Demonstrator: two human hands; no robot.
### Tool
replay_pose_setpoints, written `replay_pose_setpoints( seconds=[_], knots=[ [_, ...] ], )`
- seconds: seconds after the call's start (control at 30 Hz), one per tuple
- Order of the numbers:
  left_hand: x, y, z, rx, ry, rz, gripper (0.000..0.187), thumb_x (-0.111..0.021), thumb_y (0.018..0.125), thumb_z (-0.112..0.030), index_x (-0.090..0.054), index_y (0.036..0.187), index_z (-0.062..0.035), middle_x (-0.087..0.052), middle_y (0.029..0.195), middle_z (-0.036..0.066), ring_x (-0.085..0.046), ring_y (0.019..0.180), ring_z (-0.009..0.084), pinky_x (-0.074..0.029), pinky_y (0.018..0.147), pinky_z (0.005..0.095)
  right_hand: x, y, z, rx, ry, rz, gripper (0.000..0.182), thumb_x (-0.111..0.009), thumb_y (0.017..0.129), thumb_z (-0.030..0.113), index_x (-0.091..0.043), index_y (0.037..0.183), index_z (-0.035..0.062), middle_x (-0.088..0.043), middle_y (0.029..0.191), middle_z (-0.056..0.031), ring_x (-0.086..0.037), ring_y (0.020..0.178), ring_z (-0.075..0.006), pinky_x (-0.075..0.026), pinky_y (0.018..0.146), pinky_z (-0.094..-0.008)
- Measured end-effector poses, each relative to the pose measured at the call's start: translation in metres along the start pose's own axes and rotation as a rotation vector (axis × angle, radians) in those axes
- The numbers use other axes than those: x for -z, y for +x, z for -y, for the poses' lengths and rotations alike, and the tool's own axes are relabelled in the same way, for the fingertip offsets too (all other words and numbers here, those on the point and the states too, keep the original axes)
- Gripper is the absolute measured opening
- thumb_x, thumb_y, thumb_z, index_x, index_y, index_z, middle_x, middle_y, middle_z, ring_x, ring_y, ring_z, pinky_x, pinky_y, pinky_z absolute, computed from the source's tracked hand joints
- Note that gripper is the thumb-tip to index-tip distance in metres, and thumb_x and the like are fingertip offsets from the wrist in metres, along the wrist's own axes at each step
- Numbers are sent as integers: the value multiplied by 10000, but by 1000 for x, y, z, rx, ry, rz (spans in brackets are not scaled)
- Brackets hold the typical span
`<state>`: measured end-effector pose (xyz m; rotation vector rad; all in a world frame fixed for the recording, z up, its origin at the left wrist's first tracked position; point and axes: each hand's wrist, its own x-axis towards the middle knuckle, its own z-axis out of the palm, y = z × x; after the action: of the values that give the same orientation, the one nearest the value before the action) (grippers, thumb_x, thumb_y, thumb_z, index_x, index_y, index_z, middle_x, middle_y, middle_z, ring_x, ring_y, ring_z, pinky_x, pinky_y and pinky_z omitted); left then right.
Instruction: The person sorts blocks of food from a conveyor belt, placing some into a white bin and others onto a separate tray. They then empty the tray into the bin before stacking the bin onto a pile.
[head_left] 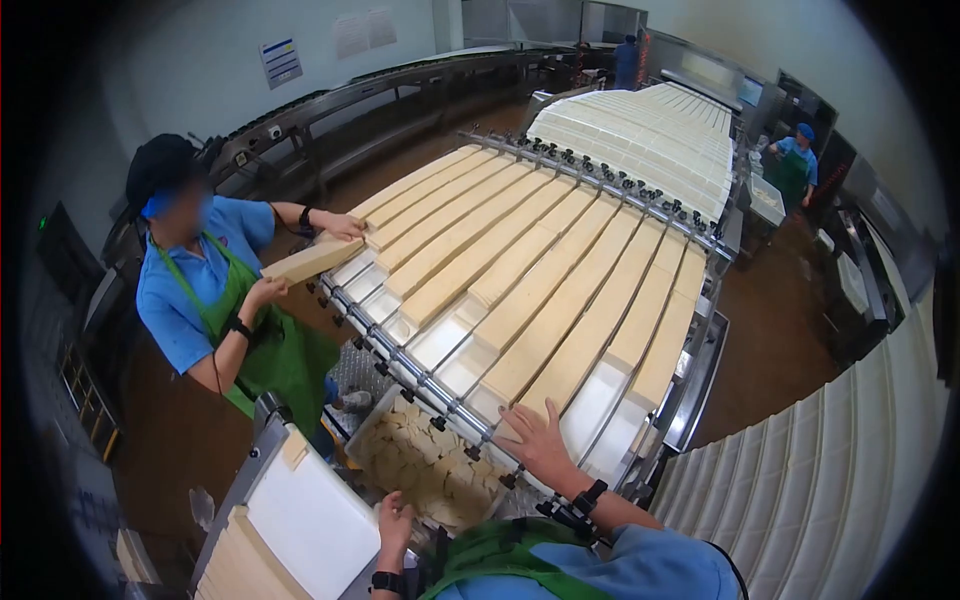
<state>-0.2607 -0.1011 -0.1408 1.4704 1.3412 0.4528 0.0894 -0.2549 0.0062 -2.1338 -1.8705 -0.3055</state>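
Long pale strips (555, 270) lie side by side in lanes on a white conveyor, divided by thin metal rods. My right hand (540, 443) rests with fingers spread at the near end of one strip, by the conveyor's front bar (425, 378). Lower left, my left hand (395, 525) is raised beside a white board (310, 515), its fingers slightly curled and apart, holding nothing visible. Under the front bar, between my hands, a white bin (365, 445) holds many broken pale pieces.
At the left, a co-worker in a green apron (265, 345) holds one strip (315, 260) with both hands. More strips (240, 560) lie at the lower left. A ridged white belt (800, 480) curves at the lower right. Two people stand farther back.
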Motion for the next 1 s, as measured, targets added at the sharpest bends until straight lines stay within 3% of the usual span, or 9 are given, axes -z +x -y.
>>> replay_pose_setpoints(
  seconds=[0.17, 0.33, 0.4, 0.53, 0.67, 0.73, 0.8, 0.93, 1.0],
  knots=[
    [4, -17, -11, 40, -145, 93, 392, -681, 926, -90, -600, 1306, -32, -630, 1078, 95, -618, 963, 184, -516, 868, 324, -5, 5, -4, 13, -14, 37, 344, -640, 892, 226, -755, 1209, 293, -501, 1536, -56, -425, 1448, -291, -211, 1182, -727],
    [4, -25, 2, 49, -176, 111, 369, -662, 952, -76, -597, 1313, -31, -655, 1096, 94, -630, 1012, 201, -521, 912, 339, -10, 7, -11, 88, -31, 53, 341, -655, 865, 204, -773, 1174, 288, -540, 1497, -79, -436, 1446, -304, -216, 1189, -713],
    [0, -32, 4, -27, -147, 65, 368, -675, 959, -101, -606, 1313, -31, -682, 1154, 110, -647, 1067, 219, -524, 949, 354, -18, 3, -17, 109, -94, 92, 416, -633, 872, 190, -739, 1262, 289, -507, 1551, -73, -385, 1498, -305, -166, 1204, -734],
    [1, -42, -8, -14, -47, 37, 340, -675, 977, -148, -633, 1293, -29, -709, 1174, 137, -669, 1126, 244, -522, 976, 357, -25, 5, -17, 66, -12, 36, 433, -659, 844, 141, -738, 1247, 278, -518, 1545, -110, -425, 1485, -295, -151, 1208, -726],
    [19, -58, -45, 72, -35, 24, 346, -669, 984, -145, -629, 1311, -41, -708, 1154, 125, -673, 1085, 229, -534, 934, 346, -19, 12, -10, -16, 120, 100, 570, -653, 904, 127, -568, 1460, 222, -487, 1567, -114, -381, 1510, -300, -138, 1213, -711],
    [27, -63, -40, -10, -89, -8, 337, -658, 991, -133, -630, 1315, -46, -709, 1142, 116, -681, 1021, 211, -547, 888, 334, -18, 16, -10, -58, 169, 152, 637, -647, 924, 134, -486, 1537, 199, -469, 1581, -117, -359, 1522, -302, -127, 1214, -709],
    [42, -67, -38, 12, -140, -52, 327, -650, 996, -123, -633, 1312, -43, -704, 1131, 95, -684, 954, 168, -551, 844, 306, -21, 17, -11, -47, 6, 231, 716, -635, 948, 181, -359, 1609, 166, -428, 1610, -117, -313, 1543, -305, -102, 1218, -707],
    [82, -92, -34, 45, -315, -149, 315, -610, 1027, -112, -619, 1328, -18, -682, 1139, 67, -665, 917, 136, -548, 819, 272, -11, 22, 9, -72, -124, 319, 678, -616, 974, 235, -374, 1602, 153, -342, 1650, -172, -262, 1557, -364, -81, 1218, -709],
    [106, -107, -20, -23, -490, -371, 309, -608, 1032, -115, -622, 1327, -27, -684, 1122, 69, -668, 896, 148, -552, 814, 262, -8, 30, 24, -37, -111, 285, 671, -617, 975, 239, -381, 1595, 142, -339, 1643, -192, -262, 1551, -382, -84, 1223, -699]
  ],
)
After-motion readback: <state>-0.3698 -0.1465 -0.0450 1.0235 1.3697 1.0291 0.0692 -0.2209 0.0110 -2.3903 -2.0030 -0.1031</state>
